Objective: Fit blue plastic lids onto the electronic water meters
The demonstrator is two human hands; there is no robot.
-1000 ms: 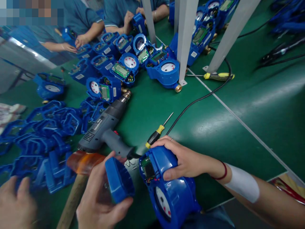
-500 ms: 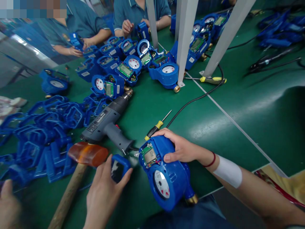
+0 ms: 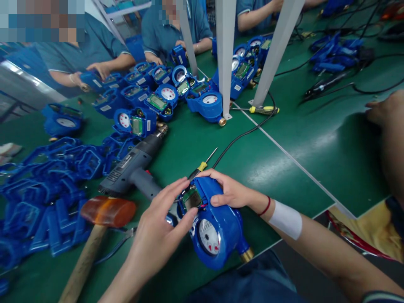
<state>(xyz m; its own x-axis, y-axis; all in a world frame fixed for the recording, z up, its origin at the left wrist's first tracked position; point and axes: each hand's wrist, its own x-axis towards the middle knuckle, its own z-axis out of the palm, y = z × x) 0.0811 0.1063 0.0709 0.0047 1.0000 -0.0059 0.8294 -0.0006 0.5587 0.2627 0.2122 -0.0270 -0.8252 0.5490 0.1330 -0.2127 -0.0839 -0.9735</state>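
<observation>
A blue water meter stands tilted near the table's front edge, its white dial and green circuit board with a small display facing left. My right hand is wrapped over its top, thumb on the casing. My left hand reaches to the meter's left side, fingertips and thumb on either side of the circuit board. Between that thumb and the fingers shows a bit of a blue cover frame; the hand hides most of it. Just behind the meter lies a yellow-and-black screwdriver.
A grey heat gun and an orange-headed mallet lie left, beside a pile of blue cover frames. Several meters stand behind, near grey metal posts. Co-workers sit opposite; another person's arm is at right.
My left hand has moved right with the blue cover frame, up to the meter's circuit board. My right hand keeps hold of the meter. Another person's arm has appeared at the right.
</observation>
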